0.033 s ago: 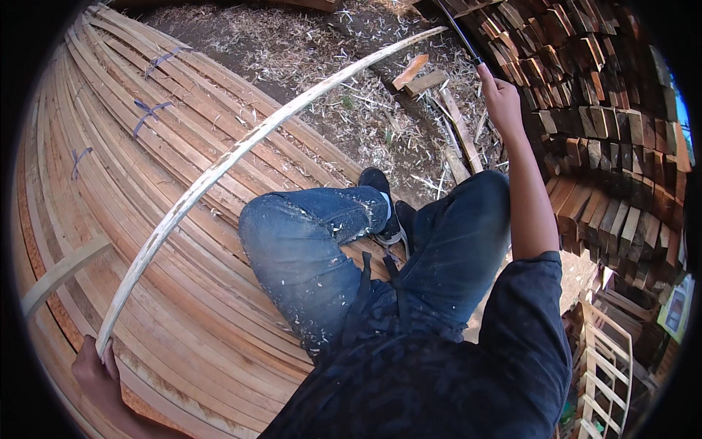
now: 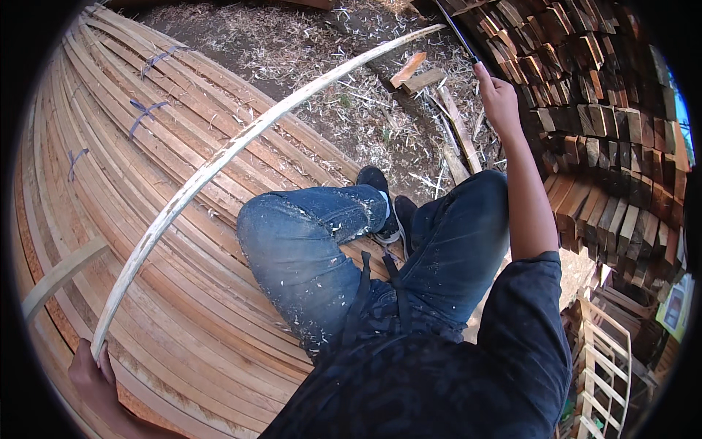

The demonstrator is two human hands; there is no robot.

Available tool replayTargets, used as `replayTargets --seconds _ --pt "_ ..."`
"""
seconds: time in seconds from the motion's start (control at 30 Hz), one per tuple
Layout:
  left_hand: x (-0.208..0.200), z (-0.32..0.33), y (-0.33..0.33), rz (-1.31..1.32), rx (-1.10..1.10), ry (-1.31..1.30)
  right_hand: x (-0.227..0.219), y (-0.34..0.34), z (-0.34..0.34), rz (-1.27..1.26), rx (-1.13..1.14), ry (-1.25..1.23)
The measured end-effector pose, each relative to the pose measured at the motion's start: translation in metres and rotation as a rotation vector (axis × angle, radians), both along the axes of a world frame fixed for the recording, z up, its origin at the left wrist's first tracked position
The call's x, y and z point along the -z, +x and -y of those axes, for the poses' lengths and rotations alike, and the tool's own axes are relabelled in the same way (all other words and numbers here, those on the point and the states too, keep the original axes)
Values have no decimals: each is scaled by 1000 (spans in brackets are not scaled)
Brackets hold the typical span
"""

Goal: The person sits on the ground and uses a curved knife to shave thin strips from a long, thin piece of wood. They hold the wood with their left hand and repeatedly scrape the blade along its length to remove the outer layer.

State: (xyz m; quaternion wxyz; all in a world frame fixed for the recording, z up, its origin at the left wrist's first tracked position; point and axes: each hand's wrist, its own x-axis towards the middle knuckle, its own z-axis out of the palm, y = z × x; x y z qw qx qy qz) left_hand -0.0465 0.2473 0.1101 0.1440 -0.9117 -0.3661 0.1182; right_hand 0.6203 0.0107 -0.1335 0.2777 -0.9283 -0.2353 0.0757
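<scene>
At the lower left my left hand (image 2: 93, 369) is closed around the near end of a long pale wooden pole (image 2: 218, 159). The pole looks curved in this view, with darker flecks left on its surface, and it reaches over the boards to the far middle. Past my right knee, my right arm is stretched forward. Its hand (image 2: 499, 99) grips the handle of a long thin blade, seemingly a knife (image 2: 459, 34), which points away to the upper left. The blade lies beside the pole's far end; whether they touch I cannot tell.
Long wooden boards (image 2: 241, 322) lie beneath me, some tied with dark strips (image 2: 148, 110). A curved wooden piece (image 2: 66, 274) is at the left. Shavings (image 2: 270, 44) and wood scraps (image 2: 424, 79) litter the ground. Stacked timber (image 2: 607, 124) rises at the right, near a slatted wooden frame (image 2: 603, 373).
The pole has shifted slightly left with my left hand, and its pale and dark patches look a little different. My right hand and the knife have moved very slightly left.
</scene>
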Motion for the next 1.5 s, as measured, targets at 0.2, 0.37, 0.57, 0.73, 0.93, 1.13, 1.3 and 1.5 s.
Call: replayTargets --seconds 0.2,0.37,0.57,0.73,0.93,1.13,1.3,1.5 --pt "-5 -25 -14 -6 105 131 16 -23 13 -50 -12 -36" --pt "14 -17 -13 3 93 128 31 -43 21 -311 38 85" --pt "23 10 11 66 36 92 80 -54 -16 -477 -55 79" --pt "-31 15 43 -47 -109 92 110 -38 -43 -556 -101 172" --pt "-82 -7 64 -14 -190 232 153 43 -29 -614 -95 234" --pt "-108 -18 100 10 -296 319 198 109 6 -697 -176 263" --pt "-106 -27 112 -32 -311 345 241 148 37 -774 -132 264" --pt "-87 -21 81 -56 -321 325 233 138 88 -848 -98 286"
